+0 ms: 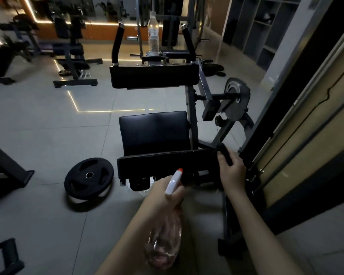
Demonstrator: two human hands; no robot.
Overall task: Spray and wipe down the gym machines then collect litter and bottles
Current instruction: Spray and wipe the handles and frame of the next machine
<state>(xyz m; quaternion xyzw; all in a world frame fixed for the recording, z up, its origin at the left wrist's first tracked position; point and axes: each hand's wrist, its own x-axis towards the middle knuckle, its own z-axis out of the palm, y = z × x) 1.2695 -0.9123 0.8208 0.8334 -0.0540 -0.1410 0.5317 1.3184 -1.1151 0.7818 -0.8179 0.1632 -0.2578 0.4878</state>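
Observation:
My left hand (163,188) grips a clear spray bottle (165,243) with a white trigger head and orange nozzle (174,182), pointed at the black padded machine in front of me. My right hand (231,169) holds a dark cloth or handle (224,153) at the right end of the near black pad (163,161). The black seat pad (155,132) lies just beyond it. A clear plastic water bottle (153,33) stands upright on the machine's far frame, above the upper pad (154,76).
A black weight plate (88,177) lies on the tiled floor to the left of the machine. A crumpled clear wrapper (142,190) sits under the near pad. The weight-stack column (298,135) rises close on the right. Other benches (72,62) stand at the back left.

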